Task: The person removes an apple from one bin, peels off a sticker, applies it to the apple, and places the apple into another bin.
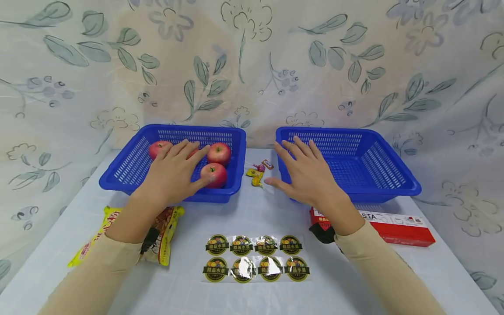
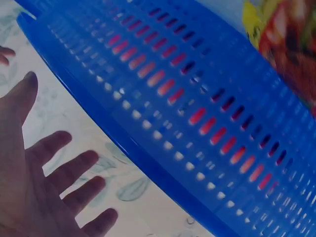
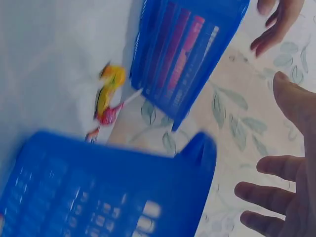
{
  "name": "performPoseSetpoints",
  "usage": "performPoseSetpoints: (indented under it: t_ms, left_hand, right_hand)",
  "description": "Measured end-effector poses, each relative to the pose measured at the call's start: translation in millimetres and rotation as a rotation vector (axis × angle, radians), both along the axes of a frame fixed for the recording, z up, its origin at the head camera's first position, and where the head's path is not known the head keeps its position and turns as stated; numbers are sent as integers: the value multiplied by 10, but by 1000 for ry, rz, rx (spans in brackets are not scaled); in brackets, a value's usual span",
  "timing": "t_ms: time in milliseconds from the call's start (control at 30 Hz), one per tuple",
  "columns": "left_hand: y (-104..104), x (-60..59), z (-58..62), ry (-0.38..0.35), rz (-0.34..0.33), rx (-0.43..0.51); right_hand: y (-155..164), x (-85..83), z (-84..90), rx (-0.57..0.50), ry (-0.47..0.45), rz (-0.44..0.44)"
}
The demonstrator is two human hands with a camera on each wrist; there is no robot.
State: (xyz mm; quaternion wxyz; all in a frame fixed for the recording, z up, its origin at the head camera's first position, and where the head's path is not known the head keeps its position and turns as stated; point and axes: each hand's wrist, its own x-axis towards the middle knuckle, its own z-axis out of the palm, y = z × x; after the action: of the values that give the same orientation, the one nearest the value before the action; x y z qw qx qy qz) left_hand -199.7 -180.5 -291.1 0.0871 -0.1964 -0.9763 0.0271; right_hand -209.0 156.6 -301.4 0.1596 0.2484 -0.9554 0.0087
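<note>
My left hand [image 1: 172, 171], fingers spread, hovers over the left blue basket [image 1: 236, 175], which holds several red apples [image 1: 218, 154]. The left wrist view shows its fingers apart above the basket rim [image 2: 123, 143], with apple red showing through the slots. Over the near left corner of the right blue basket [image 1: 397, 188] is my right hand [image 1: 309, 175], also spread and holding nothing. No apples show inside that right basket. Between the two baskets lie small wrapped candies [image 1: 257, 173] and lollipops, seen too as a yellow candy [image 3: 113, 76] in the right wrist view.
A clear sheet of round fruit stickers [image 1: 257, 258] lies at the front centre. Yellow snack packets [image 1: 167, 236] sit under the left forearm. A red-and-white box [image 1: 405, 229] lies in front of the right basket. Floral cloth [image 1: 252, 65] hangs behind.
</note>
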Motion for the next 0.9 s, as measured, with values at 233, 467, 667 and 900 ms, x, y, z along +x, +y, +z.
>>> performPoseSetpoints:
  t_ms: [233, 467, 667, 900]
  left_hand:
    - [-123, -206, 144, -158, -34, 62]
    - [-175, -440, 243, -337, -90, 122]
    - [-144, -582, 277, -418, -93, 175]
    - [-123, -741, 271, -563, -92, 207]
  right_hand:
    - [-276, -74, -79, -173, -112, 191]
    - [-472, -157, -173, -255, -279, 230]
    - [-576, -218, -258, -301, -396, 189]
    - [-635, -223, -324, -298, -423, 199]
